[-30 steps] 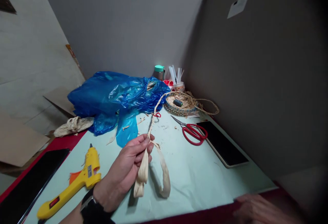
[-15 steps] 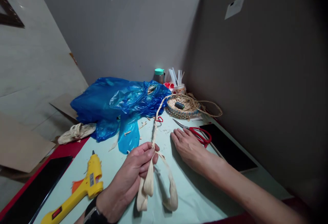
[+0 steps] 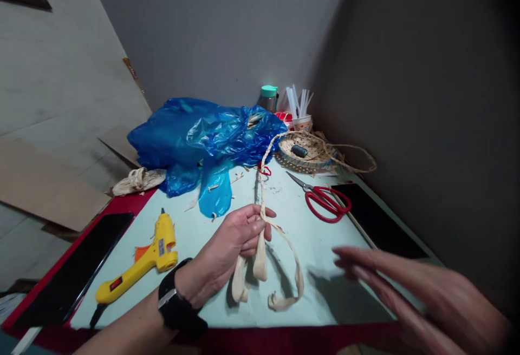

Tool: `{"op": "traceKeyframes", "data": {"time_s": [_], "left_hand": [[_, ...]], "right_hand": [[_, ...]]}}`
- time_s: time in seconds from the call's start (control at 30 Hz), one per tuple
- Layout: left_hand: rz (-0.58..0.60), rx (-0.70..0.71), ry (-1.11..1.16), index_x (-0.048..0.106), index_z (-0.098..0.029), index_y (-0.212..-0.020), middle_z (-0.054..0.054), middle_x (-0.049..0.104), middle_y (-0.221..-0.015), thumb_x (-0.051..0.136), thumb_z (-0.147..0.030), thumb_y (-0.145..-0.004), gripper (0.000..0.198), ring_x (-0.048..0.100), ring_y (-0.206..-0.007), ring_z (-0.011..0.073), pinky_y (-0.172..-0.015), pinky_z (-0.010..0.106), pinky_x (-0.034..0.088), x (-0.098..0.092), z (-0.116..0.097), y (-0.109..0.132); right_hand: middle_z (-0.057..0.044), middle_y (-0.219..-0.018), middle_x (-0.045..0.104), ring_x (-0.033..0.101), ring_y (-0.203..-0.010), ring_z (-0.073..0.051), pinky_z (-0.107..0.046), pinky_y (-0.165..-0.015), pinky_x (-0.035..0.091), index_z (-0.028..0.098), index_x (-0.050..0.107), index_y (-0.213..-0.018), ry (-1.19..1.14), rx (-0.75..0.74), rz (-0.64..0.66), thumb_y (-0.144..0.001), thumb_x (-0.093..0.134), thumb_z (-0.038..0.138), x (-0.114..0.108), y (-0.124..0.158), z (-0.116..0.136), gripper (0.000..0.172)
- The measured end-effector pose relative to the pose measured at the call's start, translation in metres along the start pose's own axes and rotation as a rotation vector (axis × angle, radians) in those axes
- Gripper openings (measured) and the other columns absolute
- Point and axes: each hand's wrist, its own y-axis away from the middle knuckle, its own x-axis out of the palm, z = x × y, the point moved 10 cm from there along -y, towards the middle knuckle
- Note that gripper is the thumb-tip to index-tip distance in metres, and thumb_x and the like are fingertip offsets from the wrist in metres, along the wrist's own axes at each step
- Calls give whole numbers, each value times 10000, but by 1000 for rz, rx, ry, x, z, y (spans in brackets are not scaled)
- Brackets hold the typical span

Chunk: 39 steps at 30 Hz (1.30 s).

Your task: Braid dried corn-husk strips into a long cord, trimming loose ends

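left hand (image 3: 227, 249) grip closed on the braided husk cord (image 3: 262, 192), pinched at the braid's end, loose strips (image 3: 284, 268) hanging to the surface (image 3: 325, 252). right hand (image 3: 410, 284) open, fingers spread, blurred, holding nothing, above the surface near the red scissors (image 3: 325, 201).
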Motion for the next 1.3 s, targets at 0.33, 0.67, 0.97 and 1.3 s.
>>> {"op": "traceKeyframes", "data": {"time_s": [0.33, 0.67, 0.97, 1.3], "left_hand": [[-42, 86, -317, 455, -215, -1095, -32, 540, -707, 529, -245, -866, 242, 333, -482, 52, -471, 172, 201, -3, 4, -1], [-237, 212, -1257, 543, -187, -842, -20, 607, -640, 401, -239, -922, 171, 543, -632, 143, -642, 260, 353, -1, -32, 18], [-317, 789, -2047, 561, -169, -777, 9, 571, -603, 423, -44, -820, 192, 546, -517, 178, -509, 295, 384, 71, -23, 42], [-258, 988, -2396, 622, -61, -840, 60, 580, -622, 480, 9, -721, 198, 538, -530, 185, -484, 294, 440, 101, 1, 44]], "right_hand": [[6, -683, 603, 521, -629, -121, -227, -592, 363, 158, 588, -764, -457, 40, 272, -968, 381, 325, 87, -100, 36, 336], [46, -540, 321, 285, -538, -93, -234, -500, 213, 137, 592, -655, -704, 177, 197, -901, 453, 346, 104, -90, 16, 351], [37, -537, 407, 341, -531, -97, -235, -523, 261, 159, 503, -598, -899, 201, 160, -879, 464, 322, 112, -85, 10, 327], [-2, -689, 553, 463, -648, -121, -245, -661, 370, 121, 657, -817, -1231, 236, 254, -862, 553, 359, 108, -82, 19, 264]]}}
